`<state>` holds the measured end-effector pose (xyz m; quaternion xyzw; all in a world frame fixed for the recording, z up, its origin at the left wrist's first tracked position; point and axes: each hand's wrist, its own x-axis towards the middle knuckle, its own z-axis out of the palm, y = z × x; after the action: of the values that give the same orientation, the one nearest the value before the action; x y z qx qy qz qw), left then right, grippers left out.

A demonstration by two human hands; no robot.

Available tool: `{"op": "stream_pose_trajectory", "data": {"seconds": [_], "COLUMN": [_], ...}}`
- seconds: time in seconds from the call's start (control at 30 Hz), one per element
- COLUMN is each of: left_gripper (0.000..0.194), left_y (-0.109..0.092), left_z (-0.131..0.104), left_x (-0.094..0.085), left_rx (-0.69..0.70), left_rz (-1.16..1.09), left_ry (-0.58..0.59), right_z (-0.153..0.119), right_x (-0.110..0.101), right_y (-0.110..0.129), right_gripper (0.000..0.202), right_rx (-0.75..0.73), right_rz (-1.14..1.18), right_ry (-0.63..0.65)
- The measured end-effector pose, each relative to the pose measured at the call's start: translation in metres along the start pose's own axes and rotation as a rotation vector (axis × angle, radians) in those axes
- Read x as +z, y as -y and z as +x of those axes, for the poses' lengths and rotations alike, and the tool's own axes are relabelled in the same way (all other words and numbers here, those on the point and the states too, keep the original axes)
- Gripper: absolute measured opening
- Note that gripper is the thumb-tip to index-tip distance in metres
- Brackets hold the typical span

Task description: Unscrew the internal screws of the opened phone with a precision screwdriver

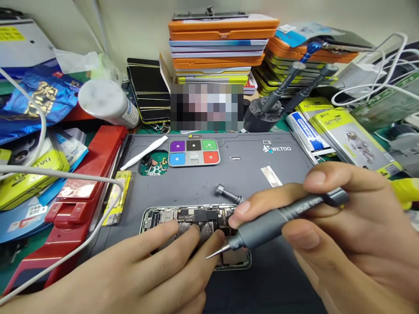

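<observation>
We are spreading our left hand (157, 266) slightly, its fingertips resting over the opened smartphone (236, 258), which is lying on the grey work mat (275, 283). Our right hand (347, 226) is closing around a precision screwdriver (268, 226), its tip pointing across the left fingers. Beyond the phone, a short metal tool (228, 192), a five-colour pad (194, 153) and a white spudger (144, 153) are lying on the mat. Farther back, orange cases (224, 30) are standing stacked near the wall (140, 22).
</observation>
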<state>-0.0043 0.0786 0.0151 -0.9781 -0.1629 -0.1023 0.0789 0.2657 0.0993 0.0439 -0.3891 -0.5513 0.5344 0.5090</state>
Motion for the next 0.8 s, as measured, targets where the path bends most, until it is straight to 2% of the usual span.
{"op": "stream_pose_trajectory", "data": {"seconds": [0.17,0.3,0.43,0.63,0.8], "left_gripper": [0.038,0.035,0.043,0.044,0.041], "left_y": [-0.0007,-0.0005,-0.0003,-0.0016,-0.0015], "left_z": [0.0003,0.0023,0.0030,0.0029,0.0029], "left_x": [0.0034,0.0023,0.0017,0.0055,0.0084], "left_rx": [0.002,-0.006,-0.009,-0.002,-0.020], "left_rz": [0.012,0.034,0.066,0.049,0.059], "left_ry": [-0.036,-0.019,-0.038,-0.019,-0.053], "right_z": [0.0066,0.0044,0.0005,-0.0011,0.0005], "right_x": [-0.0008,-0.0004,-0.0014,-0.0010,-0.0017], "right_y": [0.0060,0.0032,-0.0005,0.0000,0.0012], "right_gripper": [0.006,0.011,0.026,0.019,0.018], "right_rx": [0.043,0.042,-0.009,0.013,0.034], "right_rz": [-0.032,-0.017,0.037,0.021,0.016], "right_ry": [0.075,0.076,0.041,0.040,0.043]}}
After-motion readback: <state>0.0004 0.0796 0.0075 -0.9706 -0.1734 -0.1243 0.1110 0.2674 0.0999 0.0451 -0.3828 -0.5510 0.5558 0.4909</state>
